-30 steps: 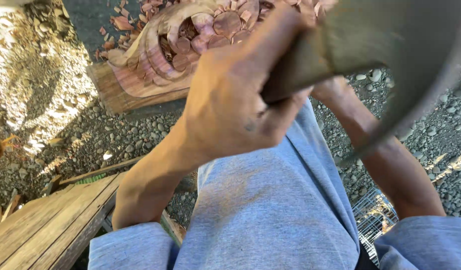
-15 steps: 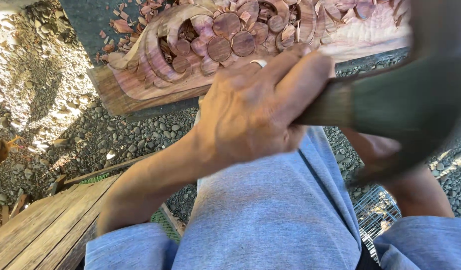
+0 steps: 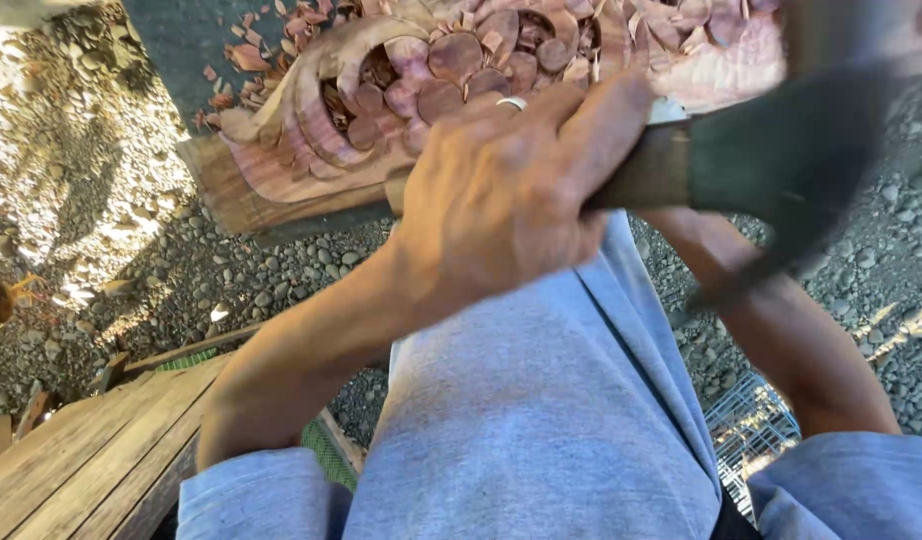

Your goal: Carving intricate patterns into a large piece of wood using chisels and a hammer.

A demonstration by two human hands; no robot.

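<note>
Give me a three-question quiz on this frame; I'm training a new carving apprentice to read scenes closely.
1. True or false: the left hand is wrapped around the dark tool handle.
2. What covers the ground under the carved wood panel? A) gravel B) grass C) tiles
3. What is worn on a finger of the left hand?

Key: 1 true. 2 A. 3 a pale ring. The right hand is hidden behind the blurred tool; only its forearm shows.
</note>
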